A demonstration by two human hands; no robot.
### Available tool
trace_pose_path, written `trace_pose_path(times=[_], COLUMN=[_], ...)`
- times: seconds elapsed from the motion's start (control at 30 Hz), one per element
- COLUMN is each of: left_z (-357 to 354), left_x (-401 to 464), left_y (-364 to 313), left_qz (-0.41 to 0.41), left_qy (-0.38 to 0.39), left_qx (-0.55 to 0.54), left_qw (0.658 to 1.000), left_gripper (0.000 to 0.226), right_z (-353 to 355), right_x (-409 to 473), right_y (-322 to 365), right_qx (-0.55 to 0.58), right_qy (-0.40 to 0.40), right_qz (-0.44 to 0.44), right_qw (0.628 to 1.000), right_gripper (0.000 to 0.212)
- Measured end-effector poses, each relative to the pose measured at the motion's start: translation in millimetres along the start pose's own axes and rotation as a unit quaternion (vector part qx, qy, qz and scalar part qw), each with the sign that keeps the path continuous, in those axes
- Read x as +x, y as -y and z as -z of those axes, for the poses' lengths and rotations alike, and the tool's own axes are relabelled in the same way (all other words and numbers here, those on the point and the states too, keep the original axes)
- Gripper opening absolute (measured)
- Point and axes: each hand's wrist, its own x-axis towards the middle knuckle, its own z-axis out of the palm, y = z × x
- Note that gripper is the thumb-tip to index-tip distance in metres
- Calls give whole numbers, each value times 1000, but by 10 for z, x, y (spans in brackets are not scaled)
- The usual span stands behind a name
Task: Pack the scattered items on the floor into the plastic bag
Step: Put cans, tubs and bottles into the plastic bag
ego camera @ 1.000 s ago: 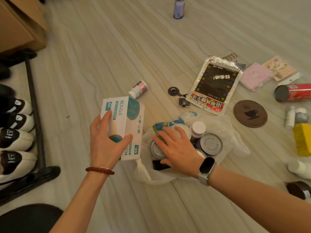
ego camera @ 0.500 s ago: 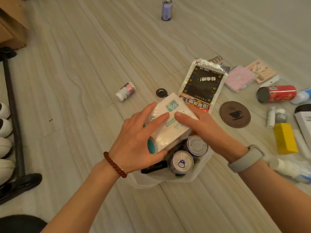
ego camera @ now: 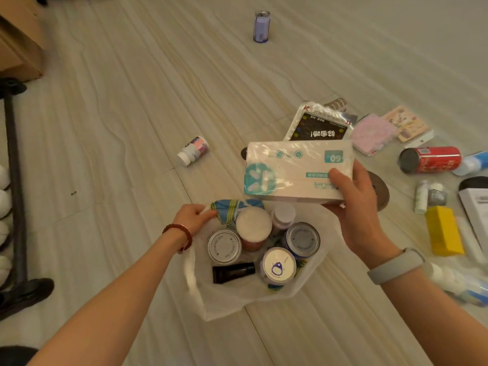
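Note:
A translucent white plastic bag lies open on the floor, holding several cans, a black bottle and a blue-striped packet. My right hand holds a white and teal tissue pack by its right end, level, just above the bag's far edge. My left hand pinches the bag's rim at the far left, beside the blue-striped packet.
Loose on the floor: a small pill bottle, a purple can far off, a black snack pouch, a pink pad, a red can, a yellow box, small bottles. A shoe rack stands at left.
The tissue pack went from my left hand to my right hand alone and now hovers behind the bag. My left hand dropped to the bag's rim and took hold of it.

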Motion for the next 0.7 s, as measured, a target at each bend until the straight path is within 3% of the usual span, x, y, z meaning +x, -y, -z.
trace_pose_path(times=[0.1, 0.2, 0.3, 0.5, 0.7], left_z=[145, 324, 446, 505, 593], left_x=[1, 9, 31, 30, -44], left_y=[-139, -198, -176, -220, -356], left_qz=[-36, -3, 19, -24, -56], left_qy=[-33, 7, 4, -121, -167], left_qx=[-97, -202, -268, -337, -404], left_qw=[994, 979, 963, 933, 898], left_gripper=[13, 16, 18, 12, 14], right_z=[-46, -201, -367, -529, -824], right_x=[43, 72, 106, 146, 121], right_y=[12, 5, -43, -174, -199], right_qx=[-17, -47, -75, -86, -183], right_qy=[41, 93, 135, 200, 194], right_qz=[0, -5, -22, -68, 75], right_qw=[999, 995, 988, 974, 961], right_gripper=[72, 83, 78, 45, 63])
